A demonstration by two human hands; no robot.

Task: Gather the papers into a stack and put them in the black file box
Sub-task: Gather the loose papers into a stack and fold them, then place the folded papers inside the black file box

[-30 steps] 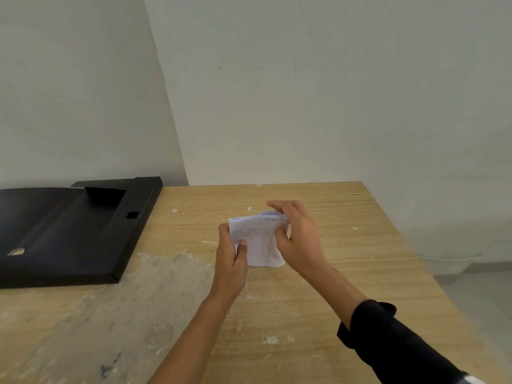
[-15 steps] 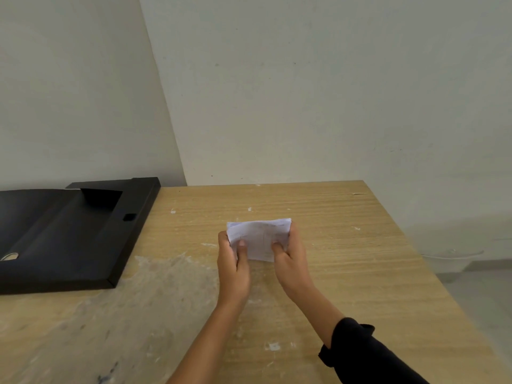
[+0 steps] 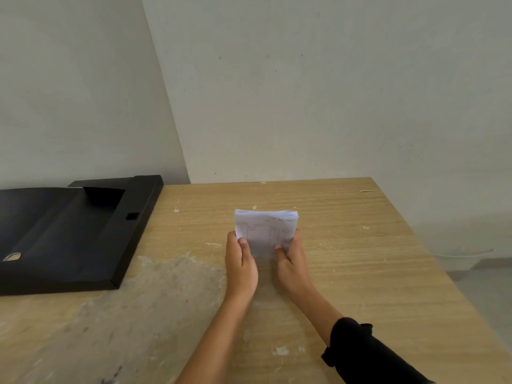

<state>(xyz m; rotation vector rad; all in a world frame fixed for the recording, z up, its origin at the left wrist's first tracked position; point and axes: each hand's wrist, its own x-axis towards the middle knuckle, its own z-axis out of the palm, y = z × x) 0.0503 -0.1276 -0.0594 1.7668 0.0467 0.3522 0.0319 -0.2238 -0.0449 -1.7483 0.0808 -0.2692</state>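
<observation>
At the left edge of the frame a black file box (image 3: 83,239) lies open and flat on the tabletop (image 3: 360,273), its far end against the wall (image 3: 304,92). A small metal fitting shows on its dark inner face near the lower left, and a small square cut-out sits on its right side wall. The box's inside shows only dark surface.

Right of the box, in the lower left and centre of the frame, the pale wood of the tabletop is smeared with a greyish-white patch and dotted with white flecks.

Near the middle of the frame the left hand (image 3: 241,268) grips the left lower edge of the papers (image 3: 266,231), thumb on the front sheet and fingers behind. The papers form a small stack held upright, tilted toward the camera, with faint printed lines on the front and the top edges slightly uneven. Whether the bottom edge touches the tabletop cannot be told. The stack is well apart from the box.

The right hand (image 3: 292,266) clasps the stack's right lower edge the same way, thumb in front. A dark sleeve (image 3: 365,353) covers that forearm at the lower right.
</observation>
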